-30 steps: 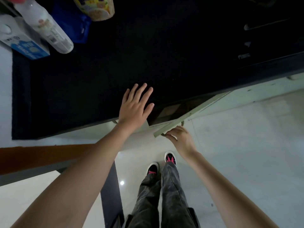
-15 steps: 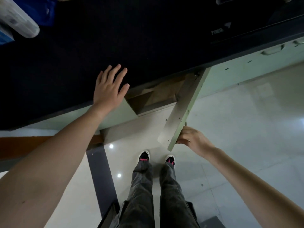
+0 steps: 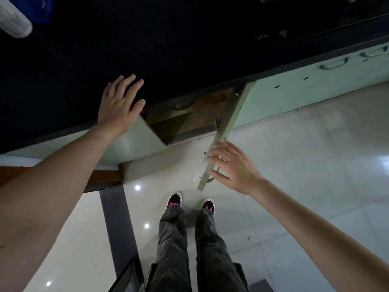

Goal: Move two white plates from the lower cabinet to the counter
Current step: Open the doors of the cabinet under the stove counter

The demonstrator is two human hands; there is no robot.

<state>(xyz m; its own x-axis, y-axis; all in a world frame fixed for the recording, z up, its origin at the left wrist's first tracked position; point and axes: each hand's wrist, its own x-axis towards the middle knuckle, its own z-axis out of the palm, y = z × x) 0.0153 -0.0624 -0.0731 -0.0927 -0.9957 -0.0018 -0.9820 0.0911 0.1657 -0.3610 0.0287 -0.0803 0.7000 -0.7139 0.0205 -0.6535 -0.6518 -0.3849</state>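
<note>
touching the open cabinet door (image 3: 226, 131), right hand (image 3: 233, 168) spread.

– The counter (image 3: 189, 49) reads as matt black, finely textured. The cabinet door (image 3: 228, 131) is painted pale green, smooth, with a soft sheen.

– Inside, the cabinet (image 3: 183, 121) shows bare brown wood, dull. The floor (image 3: 305, 165) is glossy pale tile, mirroring ceiling lights.

– The trousers (image 3: 174, 249) are grey faded cloth, and the shoes (image 3: 174, 200) look like dark canvas.
</note>
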